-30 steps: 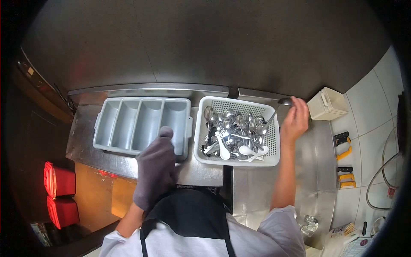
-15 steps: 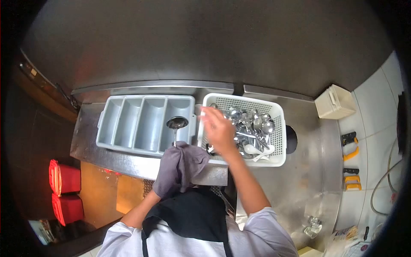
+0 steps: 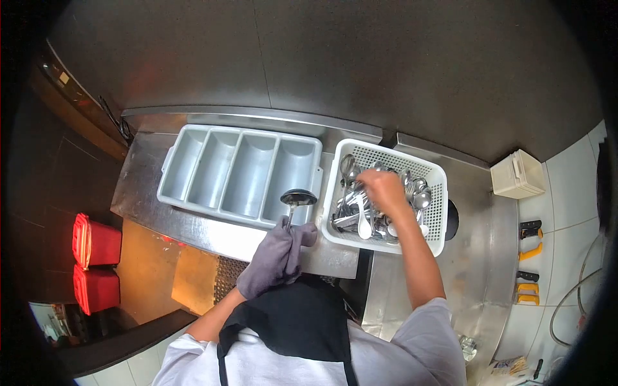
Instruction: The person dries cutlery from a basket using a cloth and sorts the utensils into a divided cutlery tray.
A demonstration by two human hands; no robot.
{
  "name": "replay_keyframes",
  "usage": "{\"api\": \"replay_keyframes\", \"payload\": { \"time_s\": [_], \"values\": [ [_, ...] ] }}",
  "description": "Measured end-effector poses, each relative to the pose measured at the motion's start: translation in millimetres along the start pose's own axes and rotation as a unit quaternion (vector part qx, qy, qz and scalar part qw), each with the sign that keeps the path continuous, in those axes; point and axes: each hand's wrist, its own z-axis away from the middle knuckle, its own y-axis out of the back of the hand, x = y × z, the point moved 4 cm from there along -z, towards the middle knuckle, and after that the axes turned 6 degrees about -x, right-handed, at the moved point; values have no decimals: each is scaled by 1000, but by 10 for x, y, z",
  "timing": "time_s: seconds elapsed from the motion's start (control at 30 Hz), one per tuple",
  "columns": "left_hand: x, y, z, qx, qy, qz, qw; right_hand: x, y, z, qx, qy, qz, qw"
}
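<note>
A grey cloth covers my left hand (image 3: 273, 256), which is closed round the handle of a metal ladle (image 3: 298, 198). The ladle's round bowl points up over the lower edge of the grey four-compartment tray (image 3: 222, 211). Inside the white perforated basket (image 3: 337, 242), my right hand (image 3: 381, 190) reaches down with fingers bent together onto the heap of metal cutlery (image 3: 420, 196); what its fingertips grip, if anything, is hidden. A white spoon (image 3: 364, 225) lies in the basket just below that hand.
A cream container (image 3: 518, 175) stands at the right rear of the steel counter (image 3: 473, 257). Yellow-and-black tools (image 3: 529, 289) are by the tiled wall on the right. Two red bins (image 3: 96, 241) are at the lower left, and glasses (image 3: 468, 347) at the lower right.
The ladle has passed from my right hand into my cloth-covered left hand. My right hand has gone from beyond the basket's right side to the cutlery inside it. The view has shifted.
</note>
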Motion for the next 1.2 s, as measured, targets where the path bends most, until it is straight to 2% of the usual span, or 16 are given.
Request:
{"api": "replay_keyframes", "payload": {
  "time_s": [0.07,0.17,0.27,0.4,0.53,0.57,0.63,0.73,0.8,0.87,0.9,0.93,0.97,1.0,1.1,1.2],
  "values": [
    [-81,-36,-7,15,10,56,998,-146,565,103,159,-4,-2,987],
    [-184,-79,-100,42,-3,86,995,-312,1167,279,322,-41,-92,941],
    [-273,-148,-343,58,-23,99,993,-517,1384,398,362,-16,-67,930],
    [-368,-371,-816,64,-31,164,984,-761,1314,315,321,10,-137,937],
    [-253,-678,-1076,70,46,280,956,-752,977,124,328,-57,-237,913],
    [-178,-705,-1062,115,24,300,947,-740,859,103,335,-66,-258,904],
    [147,-570,-970,64,54,322,943,-714,669,74,346,-82,-303,884],
    [191,-554,-851,16,152,400,904,-710,530,161,262,-163,-323,895],
    [-75,-605,-750,41,125,438,889,-578,247,270,199,-215,-316,902],
    [-173,-582,-637,51,107,454,883,-432,-236,508,70,-279,-266,920],
    [-153,-549,-575,51,106,453,884,-488,-426,573,-41,-249,-240,937],
    [-198,-465,-537,17,60,312,948,-557,-582,611,-153,-216,-210,941],
    [-239,-382,-492,3,10,143,990,-556,-682,606,-165,-220,-194,941],
    [-222,-279,-451,11,-41,-8,999,-576,-762,585,-177,-224,-179,941],
    [-259,-236,-286,-12,18,-11,1000,-510,-947,497,-182,-241,-166,939],
    [-487,-302,-363,24,-81,-15,996,-446,-832,445,-108,-278,-206,932]
  ]
}}
